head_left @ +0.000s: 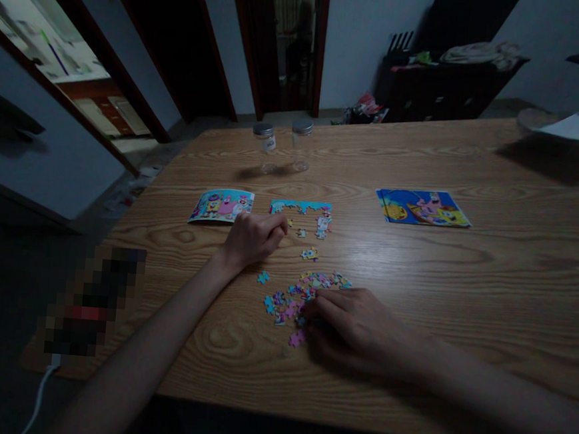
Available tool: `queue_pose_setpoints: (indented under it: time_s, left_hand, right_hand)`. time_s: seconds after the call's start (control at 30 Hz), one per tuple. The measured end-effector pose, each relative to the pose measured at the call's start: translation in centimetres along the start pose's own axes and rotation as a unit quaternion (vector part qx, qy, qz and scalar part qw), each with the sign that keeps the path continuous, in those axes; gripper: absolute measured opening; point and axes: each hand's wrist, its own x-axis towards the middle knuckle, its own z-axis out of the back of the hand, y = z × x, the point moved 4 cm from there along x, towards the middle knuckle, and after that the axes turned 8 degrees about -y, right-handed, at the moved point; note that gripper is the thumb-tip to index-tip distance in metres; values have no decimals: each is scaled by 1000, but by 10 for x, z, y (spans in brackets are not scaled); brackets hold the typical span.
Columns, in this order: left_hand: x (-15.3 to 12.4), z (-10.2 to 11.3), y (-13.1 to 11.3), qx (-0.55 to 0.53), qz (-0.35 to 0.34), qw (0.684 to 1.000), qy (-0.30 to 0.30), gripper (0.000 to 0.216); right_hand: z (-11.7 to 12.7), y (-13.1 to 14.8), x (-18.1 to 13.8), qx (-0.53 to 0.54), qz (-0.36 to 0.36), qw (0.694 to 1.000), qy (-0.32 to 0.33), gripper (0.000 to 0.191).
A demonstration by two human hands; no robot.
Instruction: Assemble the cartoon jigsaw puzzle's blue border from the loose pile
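My left hand [255, 240] rests on the wooden table with its fingers curled closed, just below the partly joined jigsaw puzzle [323, 225]. Whatever its fingers may hold is hidden. A yellow puzzle piece [309, 253] lies alone to the right of that hand, and a blue piece [263, 277] lies below it. My right hand [354, 319] is over the right side of a loose pile of puzzle pieces [291, 307]. Its fingers are bent together and reach down among the pieces; the fingertips are partly hidden, so I cannot make out what they hold.
A cartoon picture sheet [223, 205] lies left of the puzzle, and a blue picture packet [423, 207] lies to the right. Two lidded clear jars [301, 148] stand behind. A pixelated patch with a white cable [42, 391] is at the left edge. Someone [300, 24] appears in the doorway.
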Motion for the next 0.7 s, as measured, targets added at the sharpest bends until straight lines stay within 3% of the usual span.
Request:
queue_pose_setpoints:
  time_s: [0.2,0.47,0.7]
  left_hand:
    - [0,2,7,33,39,999,-19,31]
    - [-1,-2,19,54,110,992,-11,27]
    - [3,-7,15,19,95,995,8,21]
  right_hand:
    - [-1,-5,-2,-60,65,995,-48,9]
    - [21,-14,8,36,-22,995,-90,5]
    - [42,-30,26,-56,-43,983,-171,7]
